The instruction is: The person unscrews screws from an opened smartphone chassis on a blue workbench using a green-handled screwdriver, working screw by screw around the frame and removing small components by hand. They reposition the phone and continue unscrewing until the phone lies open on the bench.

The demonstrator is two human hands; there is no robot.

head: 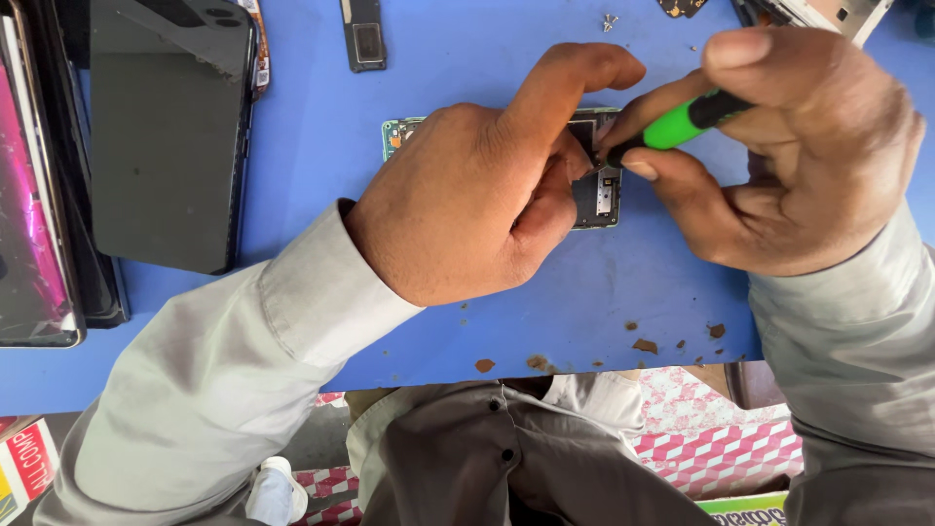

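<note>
A blue worktable (292, 156), chipped to brown along its near edge, fills most of the frame. Just above the middle of the picture lies a small green circuit board (599, 190) with dark shielded parts, flat on the blue surface. The left hand (477, 195) rests on top of it, covering most of its left half; the fingers are curled and the thumb and forefinger press down on the board, so the hand is nearly closed around it. The right hand (799, 156), at the upper right of the frame, is closed round a screwdriver with a green and black handle (682, 122), pinched between thumb and fingers, its tip set down on the board's upper right part beside the left forefinger. Both arms wear pale grey sleeves.

Further out, a small dark flat part (363, 34) lies at the top centre, and a tiny screw (610, 19) sits to its right. At the upper left lies a black phone back panel (170, 136), and beside it, at the left edge, a phone with a pink-tinted screen (29, 195).
</note>
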